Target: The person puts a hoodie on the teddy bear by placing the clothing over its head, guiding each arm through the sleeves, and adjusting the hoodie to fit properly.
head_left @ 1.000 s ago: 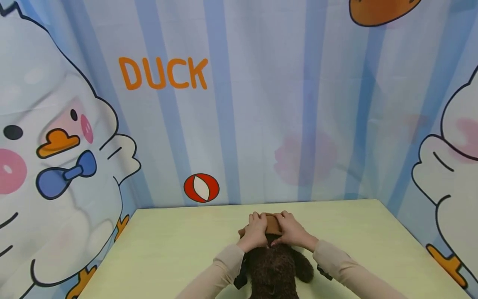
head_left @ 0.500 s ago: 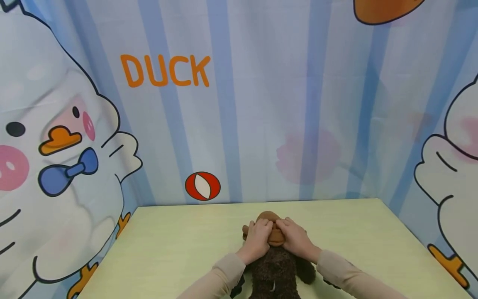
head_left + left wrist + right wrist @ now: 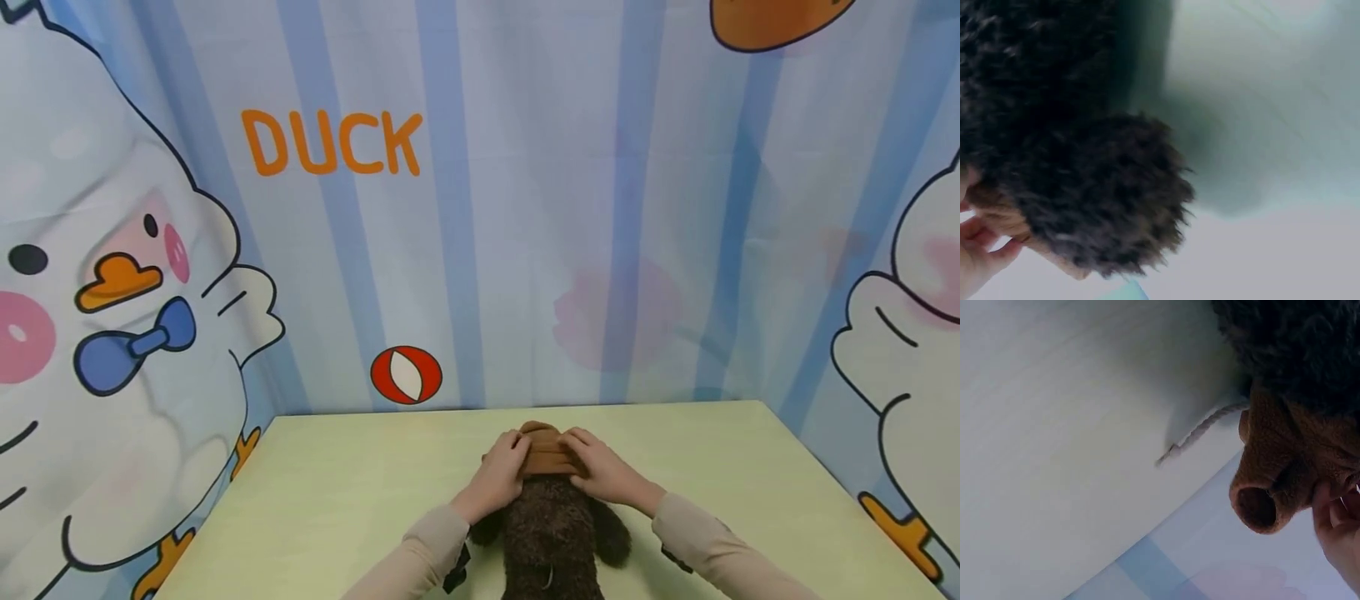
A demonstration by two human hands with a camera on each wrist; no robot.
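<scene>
A dark brown furry plush toy (image 3: 551, 533) lies in front of me in the head view, its arms out to both sides. Over its head end sits a tan-brown fleece hat-like piece (image 3: 550, 457). My left hand (image 3: 497, 472) grips the left side of this piece, and my right hand (image 3: 606, 472) holds the right side, thumb at the lower edge. In the right wrist view the fleece (image 3: 1272, 462) has a tube-shaped part with a dark opening, and a braided cord (image 3: 1204, 428) trails beside it. Fingers (image 3: 1002, 255) pinch the fleece in the left wrist view.
The plush lies on a pale yellow table (image 3: 360, 492). Behind the table hangs a blue striped curtain (image 3: 517, 208) printed with ducks and a red-and-white ball. Black straps (image 3: 456, 571) show at my wrists.
The fleece piece was bunched and folded between my close-set hands half a second ago. Now it lies smoother across the head end, and my hands have moved apart to its sides.
</scene>
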